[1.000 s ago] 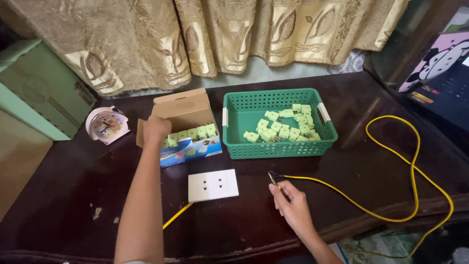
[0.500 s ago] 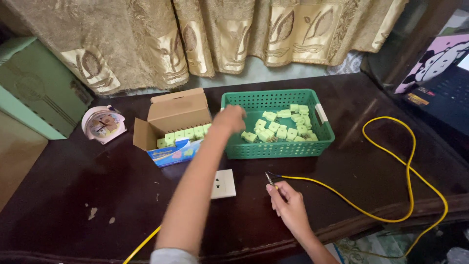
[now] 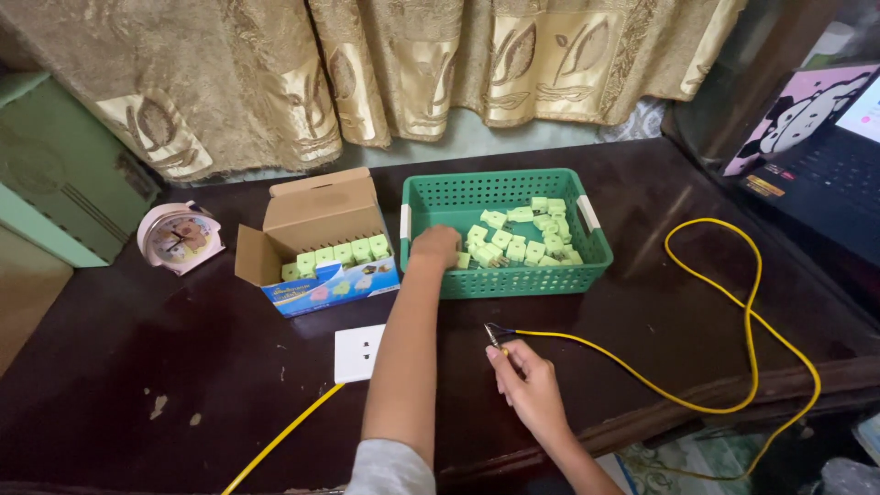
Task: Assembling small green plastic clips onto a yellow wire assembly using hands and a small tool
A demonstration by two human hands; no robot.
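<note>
Right hand: grip pinches the stripped end of the yellow cable above the counter. Left hand reaches into the green basket among pale green plugs; its grip cannot be made out.

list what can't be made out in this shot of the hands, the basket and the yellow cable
- Head view: the left hand reaches into the green basket; its curled fingers hide whether it grips a green plug.
- The white socket plate is partly covered by the left forearm.
- The bare end of the yellow cable at the right hand is too small to read.
- The cable's far end runs off the bottom edge.
</note>
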